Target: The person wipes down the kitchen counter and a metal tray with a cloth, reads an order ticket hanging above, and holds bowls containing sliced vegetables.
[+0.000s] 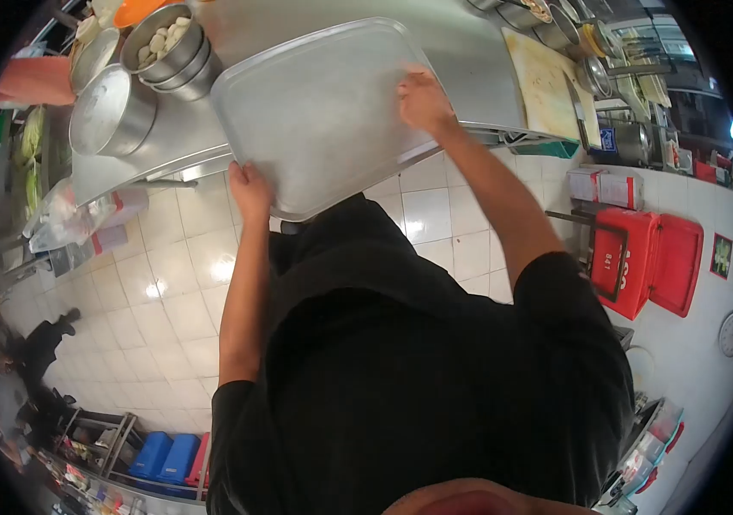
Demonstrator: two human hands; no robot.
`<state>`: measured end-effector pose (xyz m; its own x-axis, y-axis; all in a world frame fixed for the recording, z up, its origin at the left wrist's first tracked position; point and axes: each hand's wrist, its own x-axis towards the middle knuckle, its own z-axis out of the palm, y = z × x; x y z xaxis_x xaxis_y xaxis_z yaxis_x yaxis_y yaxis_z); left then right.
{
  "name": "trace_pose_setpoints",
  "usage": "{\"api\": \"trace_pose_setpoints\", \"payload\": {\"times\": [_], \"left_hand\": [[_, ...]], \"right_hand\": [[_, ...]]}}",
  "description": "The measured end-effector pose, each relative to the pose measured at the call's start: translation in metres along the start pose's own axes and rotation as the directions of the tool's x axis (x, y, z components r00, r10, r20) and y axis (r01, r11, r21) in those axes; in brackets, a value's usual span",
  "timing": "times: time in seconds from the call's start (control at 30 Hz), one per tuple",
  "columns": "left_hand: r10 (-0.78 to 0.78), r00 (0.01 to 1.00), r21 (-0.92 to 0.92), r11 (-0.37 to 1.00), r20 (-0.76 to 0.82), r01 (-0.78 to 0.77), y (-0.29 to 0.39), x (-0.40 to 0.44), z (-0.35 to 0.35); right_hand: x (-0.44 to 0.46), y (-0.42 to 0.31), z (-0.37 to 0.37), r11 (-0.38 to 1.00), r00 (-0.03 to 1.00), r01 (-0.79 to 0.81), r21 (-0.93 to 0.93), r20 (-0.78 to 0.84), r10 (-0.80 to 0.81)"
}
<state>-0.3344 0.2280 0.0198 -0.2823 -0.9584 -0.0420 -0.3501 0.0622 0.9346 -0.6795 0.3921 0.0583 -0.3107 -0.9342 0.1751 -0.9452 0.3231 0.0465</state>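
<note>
A large metal tray [323, 103] with rounded corners and a raised rim lies tilted across the front edge of the steel table, partly overhanging it. My left hand [252, 190] grips its near left rim, thumb on top and the other fingers hidden beneath. Over the right part of the tray is my right hand [425, 101], closed with its fingers curled in and slightly blurred. Whether it holds something small is hidden. The tray's surface carries no objects.
Left of the tray stand a metal pot [113, 112] and stacked bowls [190, 77] holding pale round pieces. A cutting board [546, 81] with a knife [576, 112] lies to the right. A red cooler [624, 257] with its lid raised stands on the right. People are at lower left.
</note>
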Motion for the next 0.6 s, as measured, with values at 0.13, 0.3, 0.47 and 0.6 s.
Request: {"api": "trace_pose_setpoints", "payload": {"times": [0.13,0.3,0.47,0.6], "left_hand": [[0.041,0.999,0.041,0.998,-0.006,-0.040,0.038,0.001,-0.007],[0.126,0.989,-0.075,0.988,-0.079,-0.132,0.036,-0.003,0.007],[0.144,0.987,0.079,0.987,-0.065,-0.139,0.079,-0.029,0.009],[0.097,0.992,-0.105,0.989,-0.076,-0.105,0.082,-0.033,0.016]], "right_hand": [[-0.007,0.017,-0.059,0.997,0.841,-0.034,-0.073,0.537,0.068],[-0.072,0.034,-0.072,0.975,0.780,-0.218,0.032,0.607,0.154],[-0.076,0.112,-0.115,0.895,0.430,-0.353,0.274,0.897,-0.104],[-0.064,0.173,-0.144,0.634,0.709,-0.547,0.546,0.705,0.005]]}}
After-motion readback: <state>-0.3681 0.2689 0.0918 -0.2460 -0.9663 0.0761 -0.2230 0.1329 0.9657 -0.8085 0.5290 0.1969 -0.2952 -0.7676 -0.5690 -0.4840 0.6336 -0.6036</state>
